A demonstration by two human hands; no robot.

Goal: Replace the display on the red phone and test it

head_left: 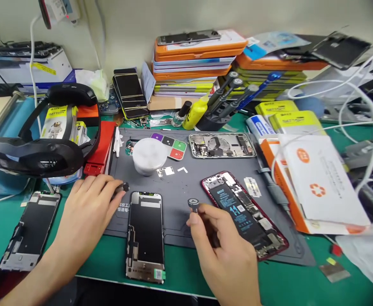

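Between the left hand (86, 208), pinching a small dark piece (126, 186), and the right hand (226, 246), gripping a grey round-capped tool (193, 204) cap-up, likely for fingertip control, a black rectangular phone screen (148, 229) lies inner-side up, presumably for access; an opened red-framed phone (237, 210) lies beside the right hand.

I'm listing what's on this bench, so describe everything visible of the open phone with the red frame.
The red-framed phone lies inside up on the gray mat, slanted, its far end toward the left. No screen covers it. A black battery with blue print, including a large 11, fills much of the inside; silvery, metal-looking parts show at the far end and along the right side. The right hand hides part of its near left edge; whether they touch is unclear.
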